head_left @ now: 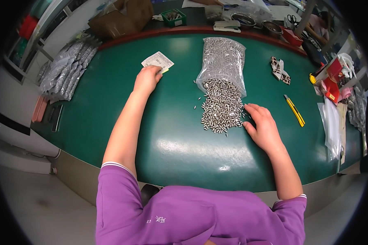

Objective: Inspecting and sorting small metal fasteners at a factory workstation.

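A clear plastic bag full of small shiny metal pieces lies on the green table. From its near end spills a pile of these bullet-shaped metal pieces. At the pile's right edge rests my right hand, thumb and fingers apart, fingertips against the outer pieces, holding nothing. To the left of the bag, my left hand has its fingers curled at the near edge of a printed paper slip. A bit of yellow-green shows by those fingertips. The thumb side is partly hidden.
A yellow utility knife and a leopard-print cloth band lie to the right. Filled plastic bags are heaped at the far left. Behind the table's red edge stand a green bin and metal bowls. Another person is at the far right.
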### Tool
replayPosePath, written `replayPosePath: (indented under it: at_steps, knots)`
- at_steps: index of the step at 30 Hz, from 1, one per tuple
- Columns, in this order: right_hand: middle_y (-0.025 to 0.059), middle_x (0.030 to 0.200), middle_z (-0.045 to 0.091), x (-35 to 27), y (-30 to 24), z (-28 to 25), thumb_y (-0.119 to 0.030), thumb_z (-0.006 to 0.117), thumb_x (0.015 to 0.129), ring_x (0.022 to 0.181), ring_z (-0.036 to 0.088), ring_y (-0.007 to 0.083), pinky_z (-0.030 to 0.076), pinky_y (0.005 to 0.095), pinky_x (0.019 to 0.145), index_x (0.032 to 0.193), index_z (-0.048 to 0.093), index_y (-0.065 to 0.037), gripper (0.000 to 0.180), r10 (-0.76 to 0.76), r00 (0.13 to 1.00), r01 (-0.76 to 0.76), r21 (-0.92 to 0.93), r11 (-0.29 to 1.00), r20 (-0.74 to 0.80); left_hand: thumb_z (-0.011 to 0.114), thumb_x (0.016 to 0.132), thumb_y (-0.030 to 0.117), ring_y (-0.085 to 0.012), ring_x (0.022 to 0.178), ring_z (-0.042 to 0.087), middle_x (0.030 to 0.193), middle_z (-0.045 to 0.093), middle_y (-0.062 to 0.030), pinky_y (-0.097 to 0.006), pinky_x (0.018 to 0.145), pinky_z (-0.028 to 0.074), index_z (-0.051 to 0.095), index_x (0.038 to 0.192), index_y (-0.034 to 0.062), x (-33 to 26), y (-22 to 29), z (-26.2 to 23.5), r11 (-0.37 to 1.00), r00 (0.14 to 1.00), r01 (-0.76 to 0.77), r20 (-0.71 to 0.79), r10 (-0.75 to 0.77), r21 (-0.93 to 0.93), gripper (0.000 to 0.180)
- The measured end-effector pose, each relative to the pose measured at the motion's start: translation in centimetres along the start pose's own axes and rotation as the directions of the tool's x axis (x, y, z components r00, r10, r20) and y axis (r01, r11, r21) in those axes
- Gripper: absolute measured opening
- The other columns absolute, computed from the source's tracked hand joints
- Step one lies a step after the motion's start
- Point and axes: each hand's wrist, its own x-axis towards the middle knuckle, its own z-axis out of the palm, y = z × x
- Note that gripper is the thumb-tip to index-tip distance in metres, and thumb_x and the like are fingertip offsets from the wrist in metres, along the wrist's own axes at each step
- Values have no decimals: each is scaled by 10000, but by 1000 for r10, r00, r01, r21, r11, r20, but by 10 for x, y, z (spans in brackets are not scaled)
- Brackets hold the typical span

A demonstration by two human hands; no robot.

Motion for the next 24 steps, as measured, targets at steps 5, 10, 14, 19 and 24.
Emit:
replayPosePath:
  at_steps: [5,10,14,19,24]
  knots:
    - [143,1267,605,0,4,1,-92,725,787,1188,546,338,447,431,1018,1238,608,-32,470,-52,998,52,2,999,-35,598,843,-1,-299,1031,651,1087,703,-91,-376,896,530,707,985,55,1,-7,1,982,990,-140,13,143,-124,188]
    - [130,1248,618,3,6,3,-50,705,775,1171,557,332,460,430,996,1193,630,-29,425,-82,996,83,54,995,-16,564,849,-65,-305,1095,629,1181,667,-106,-357,921,528,694,1007,42,-14,8,-1,945,979,-159,78,188,-285,231]
    - [121,1185,632,4,3,-1,-18,695,765,1114,581,328,482,413,961,1165,642,-36,404,-76,996,80,111,991,-44,566,855,-81,-311,1227,545,1340,569,-108,-386,958,507,675,1080,64,-34,41,-11,966,985,-168,-75,156,-199,289]
    - [116,1041,636,2,3,-17,-13,694,776,1019,605,327,507,418,888,1115,663,-50,343,120,991,-115,83,990,-53,634,862,2,-291,1165,580,1255,593,-120,-369,950,492,671,1092,58,-76,103,-50,884,988,-155,-50,148,-442,239]
    - [127,980,636,0,12,-12,-27,693,791,956,620,320,515,407,848,1033,696,-44,242,203,979,-202,78,976,3,645,878,-2,-151,914,625,1127,615,-76,-273,802,523,660,1087,25,-106,146,-55,715,960,80,247,133,-694,211]
